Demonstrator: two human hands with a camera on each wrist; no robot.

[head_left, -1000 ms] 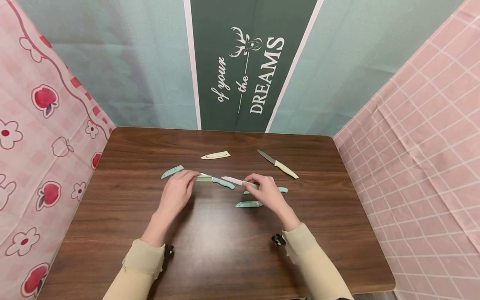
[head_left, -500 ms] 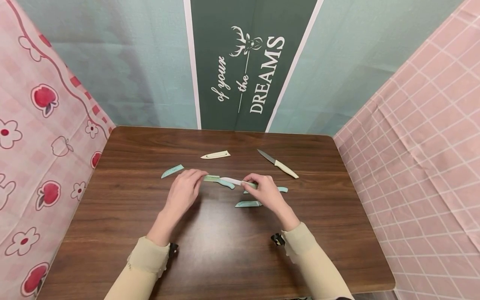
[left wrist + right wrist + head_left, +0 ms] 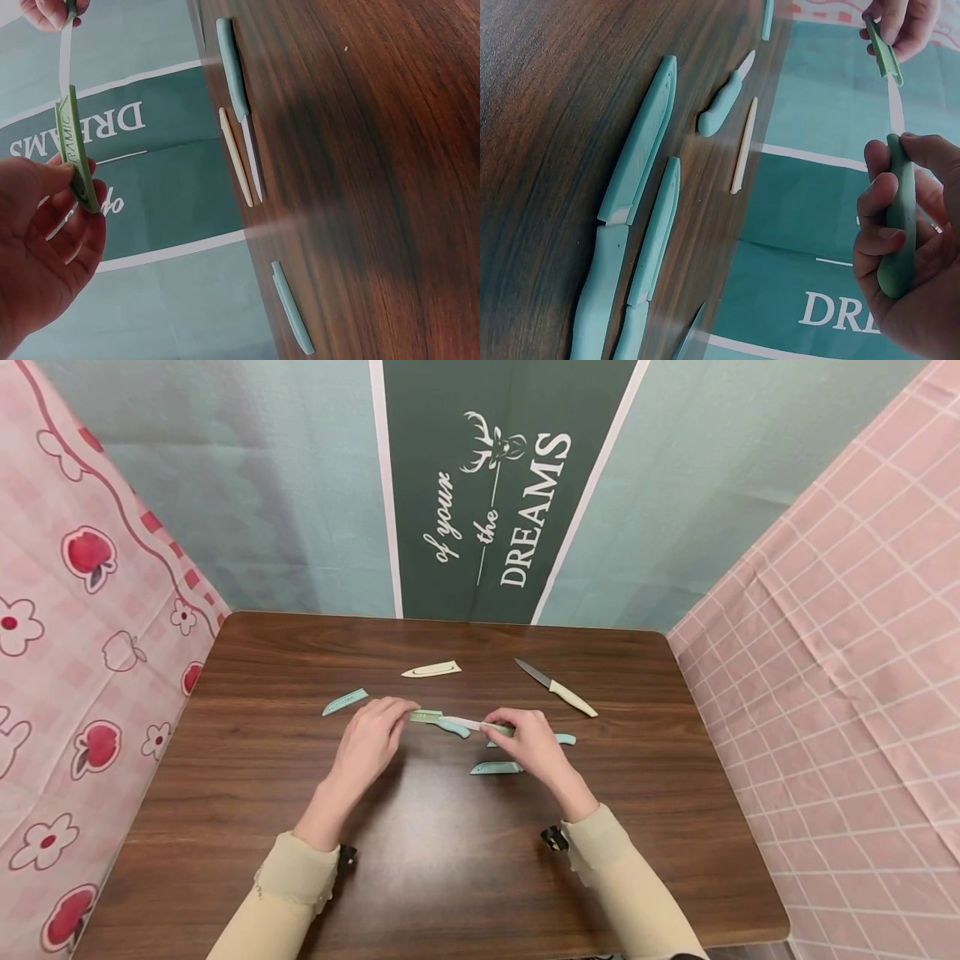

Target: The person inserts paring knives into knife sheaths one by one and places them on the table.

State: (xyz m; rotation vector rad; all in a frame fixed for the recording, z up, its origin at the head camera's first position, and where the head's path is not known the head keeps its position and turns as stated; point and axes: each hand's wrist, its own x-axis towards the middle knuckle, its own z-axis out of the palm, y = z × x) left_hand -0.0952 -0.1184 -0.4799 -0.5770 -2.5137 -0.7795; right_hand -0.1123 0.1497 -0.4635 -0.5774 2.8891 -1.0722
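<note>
My left hand [image 3: 367,737] pinches a light green knife sheath [image 3: 73,142] between thumb and fingers, with raised lettering on its side. In my right hand [image 3: 534,745] is a paring knife [image 3: 901,225] with a green handle and a white blade, fingers wrapped round the handle. The blade points left, its tip at the sheath's mouth in the wrist views. Both are held up above the table. Beneath them on the wood lies a bare knife with a blue handle [image 3: 454,727], partly covered by the sheath in the head view.
Two sheathed blue knives, one larger [image 3: 641,150] and one smaller [image 3: 656,232], lie side by side below my right hand. A blue sheath [image 3: 345,702] is at left. Farther back are a cream sheath [image 3: 431,670] and a cream-handled knife [image 3: 573,698] with its grey blade bare.
My left hand has moved right with the green sheath, bringing its mouth to the tip of the white blade. The right hand has stayed almost still.
</note>
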